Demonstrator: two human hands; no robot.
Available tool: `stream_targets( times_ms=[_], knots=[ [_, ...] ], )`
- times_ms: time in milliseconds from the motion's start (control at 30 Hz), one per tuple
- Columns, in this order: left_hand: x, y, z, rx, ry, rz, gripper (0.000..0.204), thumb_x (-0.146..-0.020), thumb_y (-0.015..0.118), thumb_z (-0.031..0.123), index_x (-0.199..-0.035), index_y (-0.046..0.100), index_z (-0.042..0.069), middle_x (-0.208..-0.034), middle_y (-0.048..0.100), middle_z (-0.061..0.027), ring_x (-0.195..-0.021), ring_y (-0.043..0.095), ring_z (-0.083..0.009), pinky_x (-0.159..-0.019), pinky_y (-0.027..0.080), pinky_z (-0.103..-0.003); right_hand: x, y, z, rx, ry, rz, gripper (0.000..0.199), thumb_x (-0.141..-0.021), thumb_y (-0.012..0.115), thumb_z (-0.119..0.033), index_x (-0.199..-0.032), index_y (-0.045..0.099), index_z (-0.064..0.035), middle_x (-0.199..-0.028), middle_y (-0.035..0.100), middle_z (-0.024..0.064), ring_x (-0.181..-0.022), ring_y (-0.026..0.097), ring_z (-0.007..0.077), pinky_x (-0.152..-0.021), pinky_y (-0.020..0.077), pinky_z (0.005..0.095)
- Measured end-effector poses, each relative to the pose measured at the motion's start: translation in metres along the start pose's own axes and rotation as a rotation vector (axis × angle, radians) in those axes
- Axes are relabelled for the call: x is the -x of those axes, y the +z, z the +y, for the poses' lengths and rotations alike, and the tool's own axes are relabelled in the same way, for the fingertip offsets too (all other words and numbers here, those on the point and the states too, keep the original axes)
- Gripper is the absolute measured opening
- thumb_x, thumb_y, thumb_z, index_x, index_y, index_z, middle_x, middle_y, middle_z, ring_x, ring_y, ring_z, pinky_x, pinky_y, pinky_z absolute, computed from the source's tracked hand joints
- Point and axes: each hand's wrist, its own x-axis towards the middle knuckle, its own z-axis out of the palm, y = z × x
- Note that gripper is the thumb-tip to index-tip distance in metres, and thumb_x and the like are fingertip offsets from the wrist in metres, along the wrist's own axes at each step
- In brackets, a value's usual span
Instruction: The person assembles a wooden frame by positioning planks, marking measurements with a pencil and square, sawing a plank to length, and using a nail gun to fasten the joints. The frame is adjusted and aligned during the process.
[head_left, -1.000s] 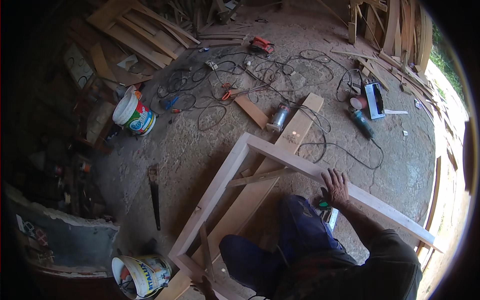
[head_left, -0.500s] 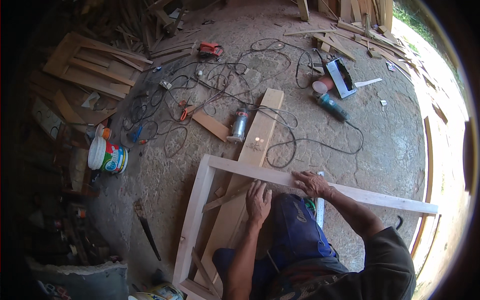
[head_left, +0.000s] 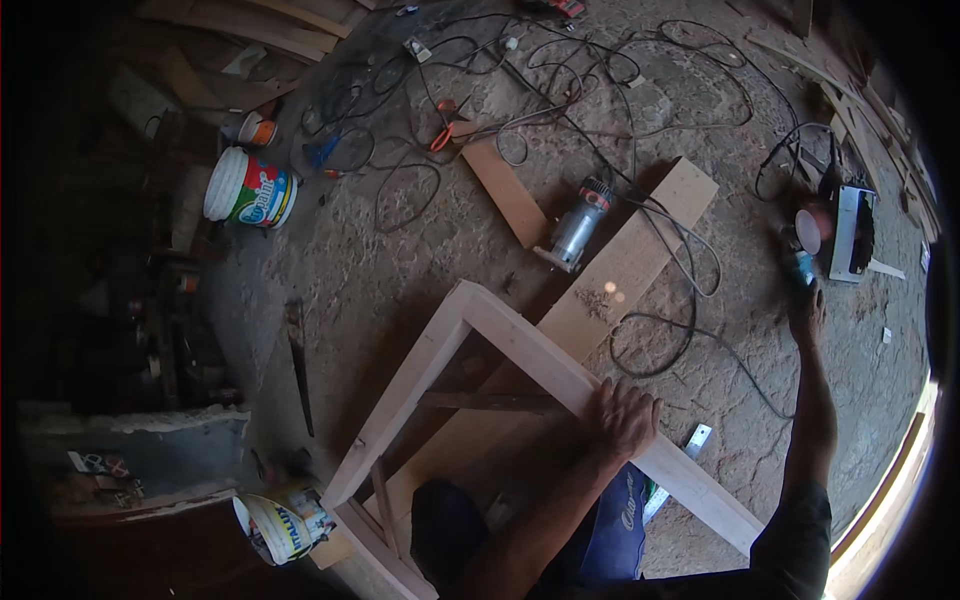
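Note:
A pale wooden frame (head_left: 540, 348) with a corner toward the far side lies across my lap area, over a thick plank (head_left: 645, 235) on the floor. My left hand (head_left: 626, 420) is closed over the frame's long rail, fingers wrapped across its top. Out to the right, my right hand (head_left: 808, 315) is closed on the body of a teal angle grinder (head_left: 803, 266) with a pinkish round disc; the hand covers most of the tool. A metal ruler (head_left: 688, 455) shows partly beneath the rail. A silver trim router (head_left: 580, 228) stands left of the plank.
Cables (head_left: 690, 330) tangle over the rough floor. Past the grinder sits a metal-plated circular saw (head_left: 850, 235). Paint buckets (head_left: 250, 190) and a handsaw (head_left: 299, 370) are at left, an orange-handled tool (head_left: 443, 130) and a short board (head_left: 505, 190) farther off. Wood scraps lie at far right.
My right hand has left the rail and reached right onto the angle grinder. My left hand has moved right and now grips the rail. The view has turned, and the frame's rail appears more slanted.

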Motion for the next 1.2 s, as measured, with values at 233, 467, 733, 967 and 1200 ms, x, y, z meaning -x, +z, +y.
stream_targets(
  times_ms=[233, 467, 733, 967, 1200],
  knots=[
    [0.002, -0.007, -0.006, 0.016, -0.126, -0.133, 0.025, -0.091, 0.07, 0.032, -0.076, 0.069, 0.012, -0.083, 0.066, -0.0059, -0.103, 0.059, -0.0253, -0.099, 0.041, -0.045, -0.038, 0.007, -0.022, 0.072, -0.044, 0.076, 0.092, -0.084, 0.076, -0.043, -0.158, 0.03, -0.0113, -0.136, 0.055, 0.0255, -0.123, 0.057, 0.0454, -0.099, 0.0475, 0.0571],
    [0.022, 0.017, -0.008, 0.017, -0.116, -0.01, 0.029, -0.094, 0.066, 0.037, -0.08, 0.07, 0.011, -0.082, 0.067, -0.007, -0.105, 0.058, -0.0268, -0.098, 0.042, -0.046, 0.043, -0.079, -0.087, -0.936, 0.021, -0.475, 0.057, -0.075, 0.073, -0.014, -0.127, 0.053, -0.0018, -0.093, 0.058, 0.0043, -0.078, 0.055, 0.0158, -0.068, 0.0489, 0.0344],
    [0.046, -0.081, -0.026, 1.108, -0.316, -0.13, 0.078, -0.106, 0.041, 0.062, -0.151, 0.042, 0.0, -0.151, 0.049, -0.0254, -0.143, 0.045, -0.0339, -0.122, 0.033, -0.046, 0.284, -0.318, -0.242, -1.508, -0.148, -0.666, 0.064, -0.076, 0.08, -0.036, -0.124, 0.056, -0.0016, -0.095, 0.064, 0.0096, -0.075, 0.067, 0.0188, -0.061, 0.0596, 0.0332],
    [0.209, -0.214, 0.068, 1.627, 0.043, -0.025, 0.123, -0.086, 0.085, 0.039, -0.166, -0.003, 0.007, -0.168, 0.015, -0.028, -0.157, 0.017, -0.0351, -0.127, 0.018, -0.046, 0.427, -0.334, -0.302, -1.854, -0.217, -0.531, 0.079, -0.077, 0.074, -0.041, -0.138, 0.05, 0.004, -0.115, 0.065, 0.0169, -0.1, 0.066, 0.027, -0.091, 0.0534, 0.038],
    [0.292, -0.276, 0.048, 0.557, -0.33, 0.194, 0.096, -0.084, 0.08, 0.026, -0.158, 0.024, 0.001, -0.124, 0.06, -0.0273, -0.107, 0.065, -0.0426, -0.085, 0.058, -0.045, 0.501, -0.373, -0.379, -1.613, -0.268, -0.588, 0.065, -0.092, 0.076, -0.027, -0.141, 0.046, 0.0025, -0.112, 0.063, 0.0125, -0.101, 0.063, 0.0227, -0.093, 0.0516, 0.0373]
  ],
)
